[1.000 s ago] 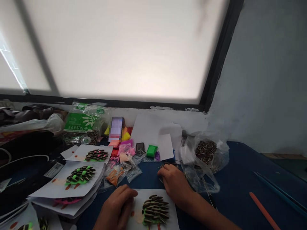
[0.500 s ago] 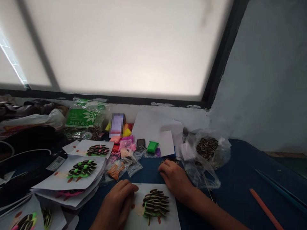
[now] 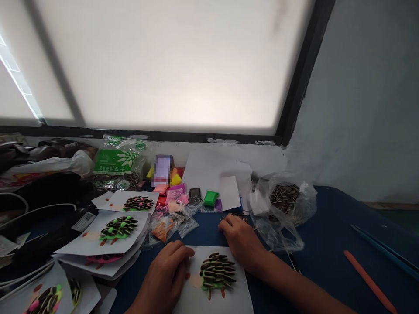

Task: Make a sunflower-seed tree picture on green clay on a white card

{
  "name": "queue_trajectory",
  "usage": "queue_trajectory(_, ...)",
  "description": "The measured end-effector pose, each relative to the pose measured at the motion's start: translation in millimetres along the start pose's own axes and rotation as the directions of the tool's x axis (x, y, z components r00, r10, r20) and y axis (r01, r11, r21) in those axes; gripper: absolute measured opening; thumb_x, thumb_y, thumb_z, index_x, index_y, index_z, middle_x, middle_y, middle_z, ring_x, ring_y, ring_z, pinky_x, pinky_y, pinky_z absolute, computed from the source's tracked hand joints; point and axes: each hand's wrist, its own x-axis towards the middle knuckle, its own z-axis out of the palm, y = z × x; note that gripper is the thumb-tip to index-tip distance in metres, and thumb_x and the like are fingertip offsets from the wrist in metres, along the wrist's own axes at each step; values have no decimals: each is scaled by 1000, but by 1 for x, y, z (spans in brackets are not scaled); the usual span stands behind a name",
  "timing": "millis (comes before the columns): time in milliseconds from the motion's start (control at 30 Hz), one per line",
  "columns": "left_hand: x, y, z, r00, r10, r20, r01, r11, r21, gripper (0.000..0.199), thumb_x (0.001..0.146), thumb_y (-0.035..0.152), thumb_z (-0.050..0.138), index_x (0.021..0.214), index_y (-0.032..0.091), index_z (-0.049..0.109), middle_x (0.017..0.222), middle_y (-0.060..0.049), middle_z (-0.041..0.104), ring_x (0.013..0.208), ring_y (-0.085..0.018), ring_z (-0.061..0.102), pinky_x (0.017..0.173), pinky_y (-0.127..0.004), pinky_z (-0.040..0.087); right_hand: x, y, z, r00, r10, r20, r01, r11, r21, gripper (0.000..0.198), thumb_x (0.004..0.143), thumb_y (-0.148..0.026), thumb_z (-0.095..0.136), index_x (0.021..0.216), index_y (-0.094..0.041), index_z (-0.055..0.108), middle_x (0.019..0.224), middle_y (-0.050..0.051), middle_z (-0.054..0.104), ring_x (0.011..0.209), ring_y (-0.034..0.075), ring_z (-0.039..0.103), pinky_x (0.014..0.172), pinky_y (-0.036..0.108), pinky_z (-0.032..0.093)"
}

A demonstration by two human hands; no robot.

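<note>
The left hand (image 3: pixel 168 270), loosely curled, rests at the left edge of a white rectangular paper sheet (image 3: pixel 240 303) lying on the dark-blue worktop (image 3: pixel 321 253), with a hedgehog-like figure of dark striped seeds over green clay (image 3: pixel 218 272) on it. The right hand (image 3: pixel 240 237), fingers bent, is at a small heap of loose dark striped seeds (image 3: pixel 242 216) just beyond the sheet, left of a clear plastic bag holding more seeds (image 3: pixel 309 200); whether either hand grips anything, I cannot tell.
</note>
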Motion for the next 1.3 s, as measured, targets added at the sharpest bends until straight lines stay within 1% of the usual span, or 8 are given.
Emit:
queue_trajectory(233,1,0,-1,1000,-9,12,9,1000,17,30,93,19,37,90,21,66,81,-6,64,74,-20,62,67,-28,49,-1,-1,0,1000,9,8,-9,1000,-4,31,87,5,43,99,-14,65,102,9,62,90,20,55,79,29,39)
queue_trajectory(367,2,-3,-1,998,42,37,-43,999,7,28,93,17,39,90,20,66,82,-6,65,75,-19,64,66,-26,50,-1,-2,-1,1000,25,10,-25,1000,-4,32,85,6,44,98,-15,65,102,9,62,89,20,55,78,29,39)
queue_trajectory(533,2,-6,2,999,44,-7,-44,999,9,25,91,14,42,88,21,66,81,-6,66,76,-20,64,69,-26,49,-1,-2,0,999,37,4,-37,999,-5,34,84,6,43,99,-14,66,103,10,63,91,21,56,79,30,40)
queue_trajectory(667,2,-6,4,998,58,-5,-58,998,31,28,91,11,40,89,21,66,81,-6,65,77,-20,63,68,-26,47,-1,-2,1,998,56,17,-56,998,4,38,81,8,43,102,-14,66,106,10,62,95,22,57,82,31,41)
queue_trajectory(767,2,-6,5,999,45,8,-45,998,45,27,90,12,40,88,21,65,82,-6,65,78,-20,63,68,-26,47,0,-1,1,998,65,22,-65,998,5,37,82,8,43,102,-13,66,107,11,62,96,23,57,84,32,41)
queue_trajectory(1000,3,-5,5,1000,23,-2,-23,999,24,26,88,14,41,89,21,66,83,-7,66,78,-22,63,69,-29,49,-1,-2,0,999,42,6,-42,999,-30,37,83,8,42,101,-14,66,106,11,62,93,22,58,81,31,42)
queue_trajectory(1167,2,-4,4,1000,30,9,-31,998,49,28,88,15,39,89,20,67,83,-8,64,76,-21,62,67,-29,48,-2,-1,2,1000,13,-19,-14,998,-57,37,82,9,43,102,-13,65,106,11,62,92,22,57,81,30,42)
queue_trajectory(1300,2,-3,3,999,27,35,-30,996,82,31,88,14,37,92,20,67,85,-8,64,78,-22,62,69,-31,50,-2,-1,5,999,-20,-43,16,995,-94,37,84,9,42,103,-12,65,105,12,62,92,22,56,80,31,41)
